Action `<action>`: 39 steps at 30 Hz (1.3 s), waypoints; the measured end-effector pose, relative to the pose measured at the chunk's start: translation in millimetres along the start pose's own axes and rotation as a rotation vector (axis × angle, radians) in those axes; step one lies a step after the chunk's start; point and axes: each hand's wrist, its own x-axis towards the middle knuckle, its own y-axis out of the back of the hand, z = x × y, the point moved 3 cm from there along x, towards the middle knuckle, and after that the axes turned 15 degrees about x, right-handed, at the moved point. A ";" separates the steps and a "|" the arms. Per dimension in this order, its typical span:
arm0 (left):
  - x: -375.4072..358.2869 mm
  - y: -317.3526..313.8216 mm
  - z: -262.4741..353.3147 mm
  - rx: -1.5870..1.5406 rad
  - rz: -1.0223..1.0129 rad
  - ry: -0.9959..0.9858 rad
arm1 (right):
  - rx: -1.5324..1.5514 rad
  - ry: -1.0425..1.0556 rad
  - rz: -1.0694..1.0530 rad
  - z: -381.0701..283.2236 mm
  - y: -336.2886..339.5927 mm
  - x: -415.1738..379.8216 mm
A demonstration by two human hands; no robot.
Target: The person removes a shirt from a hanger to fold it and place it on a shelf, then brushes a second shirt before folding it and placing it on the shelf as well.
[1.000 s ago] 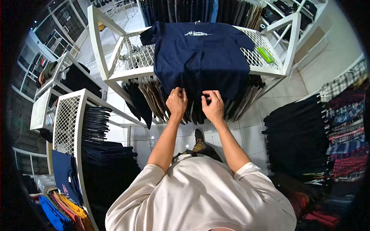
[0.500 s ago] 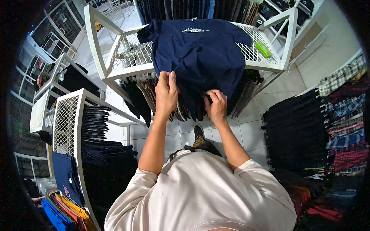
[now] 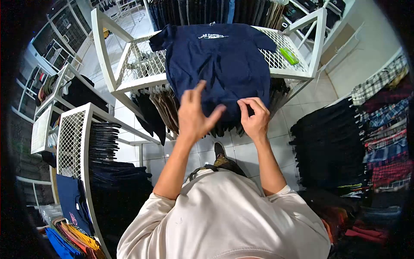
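A navy T-shirt [image 3: 215, 60] with white lettering near its collar lies spread over a white mesh-topped rack [image 3: 140, 83]. Its lower part hangs down over the rack's near edge. My left hand [image 3: 194, 115], slightly blurred, hovers over the lower left of the shirt with fingers spread and nothing in them. At the lower right, my right hand [image 3: 256, 120] pinches the shirt's fabric between thumb and fingers.
A bright green object [image 3: 289, 56] rests on the mesh to the shirt's right. Trousers [image 3: 161, 105] hang below the mesh. Another rack [image 3: 88, 129] with dark clothes stands at left, checked shirts [image 3: 386, 142] hang at right, and folded coloured clothes [image 3: 73, 239] lie lower left.
My left hand has let go of the shirt, opened and moved down a little. My right hand has shifted right and up, and the shirt's lower part now lies flatter.
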 end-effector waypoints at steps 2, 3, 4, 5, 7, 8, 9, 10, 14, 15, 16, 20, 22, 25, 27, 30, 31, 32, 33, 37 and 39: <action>-8.7 -9.3 19.0 0.030 -0.070 -0.114 | 0.004 0.014 0.039 -16.1 3.9 8.5; -10.5 -18.0 21.2 0.023 -0.087 -0.075 | 0.053 -0.057 -0.115 -19.5 2.0 12.6; -13.9 -28.2 20.4 0.016 -0.107 -0.036 | 0.103 -0.130 -0.270 -20.5 -1.9 12.8; -13.8 -36.0 18.1 0.042 -0.037 -0.019 | 0.079 -0.064 -0.242 -18.0 -5.1 13.1; -13.3 -38.1 14.7 0.032 0.006 -0.044 | 0.055 -0.076 -0.177 -15.5 -4.4 14.9; -12.4 -38.0 13.2 0.025 0.052 -0.058 | 0.034 -0.086 -0.124 -13.7 -1.9 17.2; -12.0 -33.1 13.8 0.049 0.097 -0.078 | 0.005 -0.120 -0.107 -11.2 -0.4 17.3; -13.8 -34.5 7.7 0.047 0.095 -0.077 | 0.003 -0.122 -0.108 -10.2 -0.1 17.6; -14.3 -36.2 -3.7 0.025 0.079 -0.056 | 0.021 -0.045 -0.076 -14.8 1.6 24.6; -11.2 -29.6 5.6 -0.107 0.044 -0.058 | 0.026 -0.042 -0.020 -19.5 2.4 26.3; -10.0 -21.5 13.2 -0.236 0.005 -0.058 | 0.033 -0.042 0.034 -22.7 1.9 25.6; -7.3 -23.1 24.5 -0.101 -0.131 -0.103 | 0.043 -0.158 -0.116 -13.6 -1.9 29.3; -5.3 -26.3 19.6 -0.127 -0.158 -0.093 | 0.035 -0.134 -0.067 -18.0 0.2 36.6; -11.6 -31.7 2.2 -0.152 -0.114 -0.017 | -0.001 -0.107 -0.146 -6.9 -0.1 33.2; -9.8 -28.5 -5.6 -0.074 -0.036 -0.039 | 0.017 -0.130 -0.108 -3.7 2.6 31.7; -8.1 -24.7 -15.5 -0.011 0.078 0.074 | 0.047 -0.103 -0.033 3.6 -0.4 33.8; -8.1 -28.5 -21.4 -0.012 0.047 0.132 | 0.069 -0.113 -0.044 6.0 -3.5 35.0; -6.7 -30.9 -26.8 -0.013 0.019 0.189 | 0.091 -0.122 -0.054 9.1 -7.0 36.4; 1.0 -29.5 -28.1 -0.011 0.023 0.184 | 0.204 -0.106 -0.066 8.1 -11.7 41.4; 33.1 -40.1 -57.0 -0.289 0.012 0.328 | 0.111 -0.011 -0.458 12.3 -13.9 56.8; 55.0 -17.3 -53.9 -0.277 -0.200 0.350 | -0.037 0.027 -0.548 44.6 -7.0 66.9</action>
